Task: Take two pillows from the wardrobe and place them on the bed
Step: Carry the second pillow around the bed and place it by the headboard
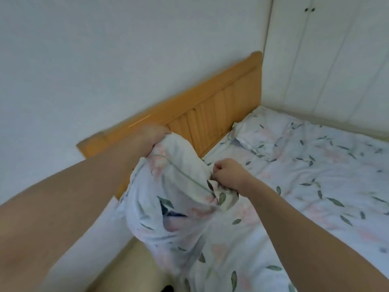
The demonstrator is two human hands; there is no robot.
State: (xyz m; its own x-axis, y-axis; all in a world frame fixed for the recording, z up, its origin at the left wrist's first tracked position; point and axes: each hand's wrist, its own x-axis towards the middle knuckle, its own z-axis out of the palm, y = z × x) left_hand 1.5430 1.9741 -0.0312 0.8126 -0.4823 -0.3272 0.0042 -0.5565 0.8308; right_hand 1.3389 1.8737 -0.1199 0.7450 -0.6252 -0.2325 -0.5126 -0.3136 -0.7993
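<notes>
Two pillows are seen, and the scene is taken up first by the bed [315, 186], which is covered with a white sheet printed with grey-green leaves and pale pink flowers. Behind it, a white wall [94, 60] is met by a wooden headboard [210, 106] with vertical slats, and white wardrobe doors [328, 60] with small dark knobs are shown closed along the far side of the bed. One pillow [263, 133], in the same floral print, is laid flat on the bed at the far corner, against the headboard and near the wardrobe. The second pillow [172, 203] is held up in the air over the near edge of the bed, below the headboard, hanging down in loose folds. Its top corner is clenched in the left hand [153, 135], closed tightly around the fabric. Its other upper edge is pinched by the right hand [227, 173], whose fingers are curled shut on the cloth.
</notes>
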